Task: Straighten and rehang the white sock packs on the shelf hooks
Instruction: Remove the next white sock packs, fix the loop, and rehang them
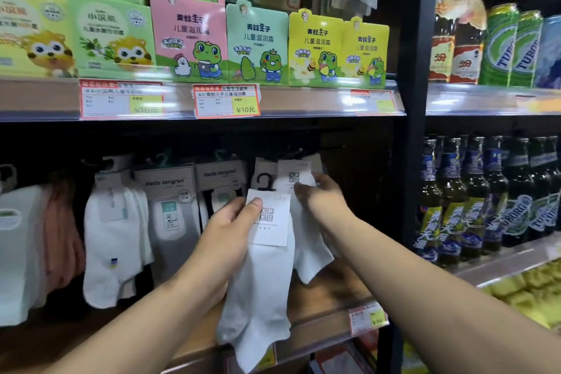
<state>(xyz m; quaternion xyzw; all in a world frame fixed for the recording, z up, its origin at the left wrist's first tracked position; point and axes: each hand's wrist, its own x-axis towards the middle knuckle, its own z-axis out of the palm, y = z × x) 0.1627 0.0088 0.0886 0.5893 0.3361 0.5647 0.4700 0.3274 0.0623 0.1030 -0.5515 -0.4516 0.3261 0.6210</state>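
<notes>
White sock pack (267,252): head view, centre of the frame, off its hook; I have it by the card header, the socks hanging limp below toward the lower shelf edge.
Left hand (226,234): closed on the left side of that header, thumb on the card face, fingers behind it.
Right hand (321,194): right of centre, fingertips pinching the lower edge of the hung pack's card (294,176); that second pack (306,240) dangles just behind and right of the one I hold.
Black hanger hook (266,181): just above my pack's card, between the two headers; I cannot tell which pack it belongs to.
Shelf hook: lost in the dark strip under the upper shelf; its tip is not visible.
Step in hand, my judgement: steady the hung pack, raise mine level with it, hanger square to the peg.
Doing it well: keep the card face outward, let the socks hang straight, slide on without tugging.
Risk: knocking the neighbouring Hello tongran packs (165,191) to the left.
</notes>
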